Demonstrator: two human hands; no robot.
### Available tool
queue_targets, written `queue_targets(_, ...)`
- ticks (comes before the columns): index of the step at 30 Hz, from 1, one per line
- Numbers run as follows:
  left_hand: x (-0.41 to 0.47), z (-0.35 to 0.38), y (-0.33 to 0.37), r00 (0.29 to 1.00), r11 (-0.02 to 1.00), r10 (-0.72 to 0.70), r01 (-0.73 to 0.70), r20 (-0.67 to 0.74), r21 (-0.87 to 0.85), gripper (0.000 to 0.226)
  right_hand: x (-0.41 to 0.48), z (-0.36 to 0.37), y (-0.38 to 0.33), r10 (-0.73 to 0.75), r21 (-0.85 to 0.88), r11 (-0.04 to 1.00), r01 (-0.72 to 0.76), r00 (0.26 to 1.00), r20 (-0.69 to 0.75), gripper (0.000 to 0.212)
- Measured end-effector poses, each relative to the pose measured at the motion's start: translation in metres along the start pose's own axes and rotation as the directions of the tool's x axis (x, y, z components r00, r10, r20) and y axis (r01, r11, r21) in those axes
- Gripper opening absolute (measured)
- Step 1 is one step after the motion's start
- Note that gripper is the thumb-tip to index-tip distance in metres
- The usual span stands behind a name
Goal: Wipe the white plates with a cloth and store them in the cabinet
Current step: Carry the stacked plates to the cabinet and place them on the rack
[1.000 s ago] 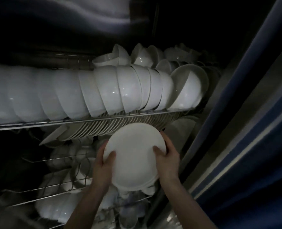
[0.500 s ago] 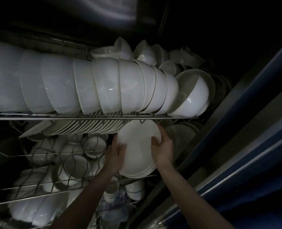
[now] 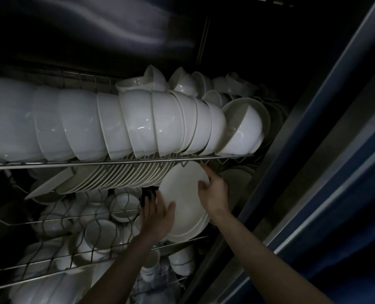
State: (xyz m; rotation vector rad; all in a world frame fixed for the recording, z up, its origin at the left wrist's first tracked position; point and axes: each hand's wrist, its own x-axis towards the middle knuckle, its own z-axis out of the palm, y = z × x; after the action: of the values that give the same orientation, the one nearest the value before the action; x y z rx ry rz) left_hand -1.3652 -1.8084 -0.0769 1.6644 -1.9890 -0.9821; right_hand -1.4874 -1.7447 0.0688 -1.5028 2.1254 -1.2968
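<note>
Two hands held the white plate point(image 3: 184, 194) tilted inside the cabinet point(image 3: 281, 150), at the right end of the row of plates point(image 3: 120, 178) beneath the bowls point(image 3: 138, 123). The left hand point(image 3: 158, 216) gripped its left edge, thumb across the face, and the right hand point(image 3: 215, 194) pinched the right rim. Storing looked nearly done, and the next move called for seating it upright, then letting go; it looked plain, smooth and unmarked in dim light.

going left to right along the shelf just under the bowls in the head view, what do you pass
slanted row of standing plates → left hand → white plate → right hand → dim plates at the far right → metal cabinet frame
</note>
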Motion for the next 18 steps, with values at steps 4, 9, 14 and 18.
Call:
queue_targets(4, -0.002, -0.004, 0.001, 0.999, 0.999, 0.027, -0.027, 0.027, 0.022, 0.084, 0.004, -0.003, -0.002, -0.049, -0.056, 0.997, 0.051, 0.998, 0.029, 0.059)
queue_targets(9, -0.005, -0.01, 0.001, 0.998, 0.993, 0.027, -0.034, 0.056, 0.116, 0.086, 0.009, 0.0, -0.006, -0.103, -0.152, 0.983, 0.105, 0.994, 0.022, 0.062)
queue_targets(14, -0.014, -0.017, -0.014, 0.994, 0.966, 0.012, -0.04, 0.111, 0.257, 0.077, -0.001, 0.01, 0.002, -0.125, -0.407, 0.899, 0.163, 0.985, 0.117, 0.069)
queue_targets(18, -0.015, -0.021, -0.021, 0.996, 0.95, 0.019, -0.044, 0.083, 0.31, 0.077, -0.002, 0.01, 0.006, -0.047, -0.456, 0.881, 0.126, 0.982, 0.181, 0.067)
